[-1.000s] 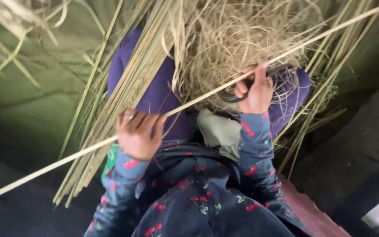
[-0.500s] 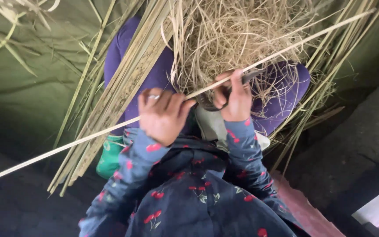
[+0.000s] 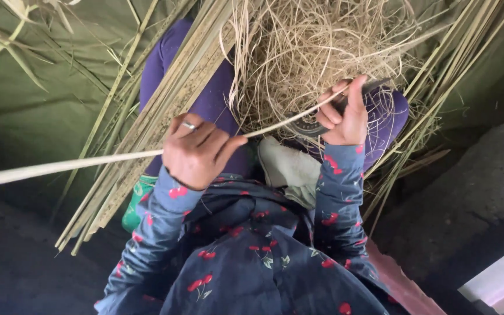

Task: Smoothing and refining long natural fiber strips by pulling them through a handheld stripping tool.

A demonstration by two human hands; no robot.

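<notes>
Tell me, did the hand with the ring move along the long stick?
Yes. The left hand slid along the pale strip, closing in on the right hand that holds a dark blade by the shavings pile.

A long strip is held across the lap, running from the far left edge to the right hand, with the left hand closed on it midway. A bundle of stalks is laid diagonally behind the left hand. A tangle of shavings is piled behind the right hand, over the knees. A blade is gripped in the right hand, against the strip.
</notes>
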